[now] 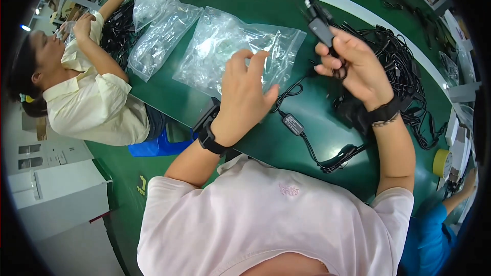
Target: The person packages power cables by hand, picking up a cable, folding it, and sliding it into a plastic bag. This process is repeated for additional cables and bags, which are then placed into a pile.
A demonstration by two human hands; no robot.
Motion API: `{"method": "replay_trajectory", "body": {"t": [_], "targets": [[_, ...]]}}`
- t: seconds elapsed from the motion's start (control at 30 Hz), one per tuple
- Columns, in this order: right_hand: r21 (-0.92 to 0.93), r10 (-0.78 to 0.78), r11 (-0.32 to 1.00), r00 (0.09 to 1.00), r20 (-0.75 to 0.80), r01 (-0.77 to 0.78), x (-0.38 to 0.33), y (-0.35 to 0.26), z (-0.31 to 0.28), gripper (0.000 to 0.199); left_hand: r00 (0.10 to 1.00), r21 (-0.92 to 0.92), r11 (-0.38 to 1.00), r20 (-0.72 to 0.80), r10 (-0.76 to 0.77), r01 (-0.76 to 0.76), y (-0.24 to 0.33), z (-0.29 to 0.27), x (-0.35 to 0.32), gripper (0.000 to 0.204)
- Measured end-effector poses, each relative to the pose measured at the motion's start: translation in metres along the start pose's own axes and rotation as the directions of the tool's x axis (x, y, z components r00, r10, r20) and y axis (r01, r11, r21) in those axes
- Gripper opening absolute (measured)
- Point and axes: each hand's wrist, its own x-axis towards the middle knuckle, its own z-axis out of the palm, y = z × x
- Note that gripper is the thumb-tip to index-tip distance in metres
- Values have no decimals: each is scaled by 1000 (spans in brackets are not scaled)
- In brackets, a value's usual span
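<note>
My right hand (358, 66) is raised above the green table, its fingers closed round a black cable (320, 29) that has a small box on it. My left hand (244, 92) hovers over the near edge of a clear plastic bag (215, 41), fingers apart and partly curled, with nothing in them. Between my hands and nearer to me lies another black cable with a labelled inline box (293, 124), its coiled end by my right forearm. A large tangled heap of black cables (399, 61) lies beyond and right of my right hand.
More clear bags (163, 36) lie to the left, near a co-worker in a pale yellow shirt (92, 102) and another dark cable pile (117, 33). A yellow tape roll (442, 163) sits at the right edge, near a person in a blue sleeve (432, 232). A blue stool (158, 145) stands below.
</note>
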Motion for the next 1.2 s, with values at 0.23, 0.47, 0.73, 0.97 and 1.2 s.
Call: {"method": "replay_trajectory", "body": {"t": [0.23, 0.47, 0.73, 0.97, 1.2], "targets": [[193, -42, 981, 997, 63, 29, 19, 27, 10, 32, 970, -229, 942, -78, 231, -243, -8, 9, -5, 25], [-147, -379, 924, 894, -239, 353, 29, 45, 19, 29, 993, 76, 990, 5, 118, -118, -18, 6, -14, 26], [-120, -104, 990, 946, -306, 70, 30, 62, 16, 27, 994, 357, 930, 99, 51, -83, -50, 28, 8, 33], [-66, -67, 997, 955, -290, 50, 36, 60, 17, 26, 977, 321, 947, 202, -71, 3, -72, 36, 29, 19], [-66, -100, 994, 939, -328, 83, 46, 54, 6, 26, 942, -88, 945, -143, 302, -316, -27, -9, 38, 8]]}}
